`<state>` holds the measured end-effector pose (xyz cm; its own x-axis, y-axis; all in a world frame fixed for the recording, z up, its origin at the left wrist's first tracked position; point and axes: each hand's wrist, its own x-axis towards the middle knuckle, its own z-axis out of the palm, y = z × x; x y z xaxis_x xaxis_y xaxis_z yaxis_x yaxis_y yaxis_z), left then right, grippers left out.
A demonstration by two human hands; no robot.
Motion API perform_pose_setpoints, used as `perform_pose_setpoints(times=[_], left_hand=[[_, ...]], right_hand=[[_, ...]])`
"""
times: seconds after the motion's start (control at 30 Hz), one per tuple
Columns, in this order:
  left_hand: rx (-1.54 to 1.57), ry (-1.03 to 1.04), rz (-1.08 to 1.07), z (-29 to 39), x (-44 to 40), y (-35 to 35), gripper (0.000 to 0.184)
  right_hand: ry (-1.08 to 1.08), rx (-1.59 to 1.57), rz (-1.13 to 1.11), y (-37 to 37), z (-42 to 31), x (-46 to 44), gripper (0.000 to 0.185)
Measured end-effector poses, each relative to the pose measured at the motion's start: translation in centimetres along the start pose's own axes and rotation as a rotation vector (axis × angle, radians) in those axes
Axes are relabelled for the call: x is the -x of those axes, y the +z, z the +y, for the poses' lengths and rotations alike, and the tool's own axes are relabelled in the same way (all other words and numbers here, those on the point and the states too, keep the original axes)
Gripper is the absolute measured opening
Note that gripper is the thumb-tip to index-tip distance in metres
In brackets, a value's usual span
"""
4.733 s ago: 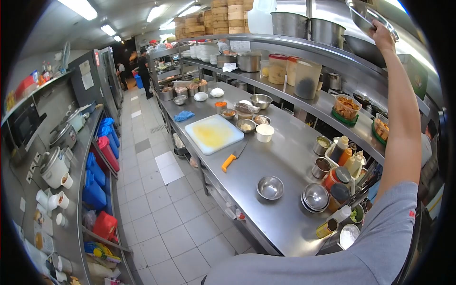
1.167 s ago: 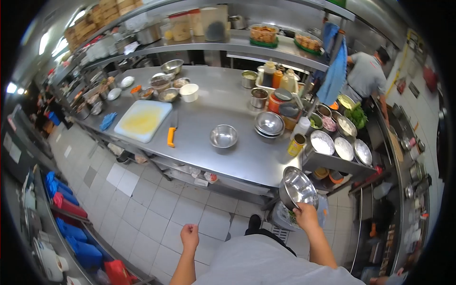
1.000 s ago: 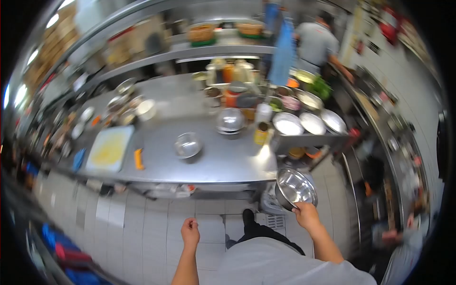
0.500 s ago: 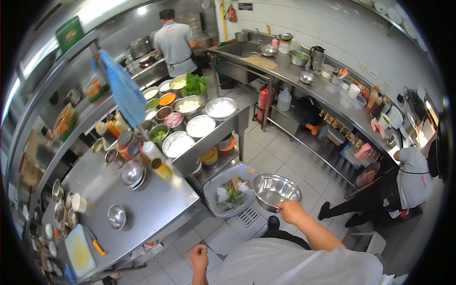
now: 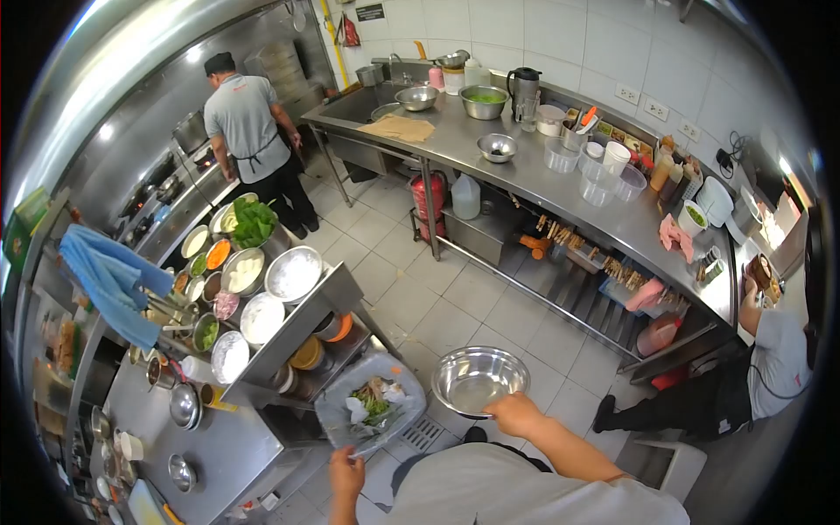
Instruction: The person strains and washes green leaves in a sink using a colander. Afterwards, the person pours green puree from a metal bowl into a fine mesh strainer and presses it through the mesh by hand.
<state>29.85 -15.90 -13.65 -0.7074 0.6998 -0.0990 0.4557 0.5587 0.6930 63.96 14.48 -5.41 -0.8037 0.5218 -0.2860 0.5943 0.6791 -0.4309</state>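
My right hand (image 5: 518, 414) grips the near rim of a shiny metal bowl (image 5: 481, 378), held out over the floor. The inside of the bowl looks bare. My left hand (image 5: 347, 472) is low at the left, fingers loosely curled together, with nothing visible in them. Just beyond it stands a plastic-lined waste bin (image 5: 328, 404) with green leaves and other scraps inside. I cannot tell whether that hand touches the bin's edge.
Containers of chopped vegetables and white bowls (image 5: 295, 274) fill the prep counter at left. A co-worker (image 5: 249, 122) stands by the stove; another person (image 5: 774, 354) is at far right. A long steel counter (image 5: 455, 140) with a sink runs along the wall. A white stool (image 5: 678, 468) stands right.
My view has shifted right and forward, nearer the long counter. The bowl stays in my right hand. My left hand is now nearer the bin. The co-worker by the stove has lowered an arm.
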Motion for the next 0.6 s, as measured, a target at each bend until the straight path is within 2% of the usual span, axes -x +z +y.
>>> perform_pose_setpoints(times=[0.03,0.07,0.13,0.17,0.23,0.33,0.37,0.43,0.57,0.6], left_hand=[[-0.139,0.117,0.036,1.5,-1.0,-0.2,0.037],[-0.137,0.109,0.031,3.1,-2.0,-0.3,0.037],[-0.010,0.122,0.197,6.7,-4.4,-1.2,0.059],[-0.016,0.116,0.199,7.6,-5.9,-1.6,0.059],[-0.037,0.145,0.397,9.4,-9.6,-2.7,0.069],[-0.021,0.134,0.596,12.6,-15.8,-4.6,0.068],[-0.011,0.129,0.598,13.4,-18.1,-5.0,0.068],[-0.051,0.161,0.771,15.4,-23.3,-5.9,0.066],[-0.046,0.265,0.821,20.5,-33.7,-7.1,0.061],[-0.050,0.317,0.811,21.9,-36.3,-7.4,0.060]], right_hand=[[0.004,0.000,-0.011,-0.7,0.9,-0.8,0.022],[-0.028,-0.018,-0.024,-1.4,1.8,-1.9,0.021],[-0.085,-0.088,-0.002,-2.8,3.2,-4.4,0.019],[-0.090,-0.092,-0.007,-3.3,3.8,-6.1,0.019],[-0.171,-0.062,-0.016,-4.7,4.9,-9.8,0.024],[-0.218,-0.096,-0.064,-7.8,6.3,-15.7,0.018],[-0.216,-0.085,-0.067,-8.7,7.2,-17.4,0.018],[-0.214,-0.210,-0.019,-11.0,8.7,-21.3,0.016],[-0.183,-0.082,0.055,-19.0,11.1,-28.8,0.020],[-0.214,-0.076,0.165,-21.1,11.7,-31.0,0.023]])
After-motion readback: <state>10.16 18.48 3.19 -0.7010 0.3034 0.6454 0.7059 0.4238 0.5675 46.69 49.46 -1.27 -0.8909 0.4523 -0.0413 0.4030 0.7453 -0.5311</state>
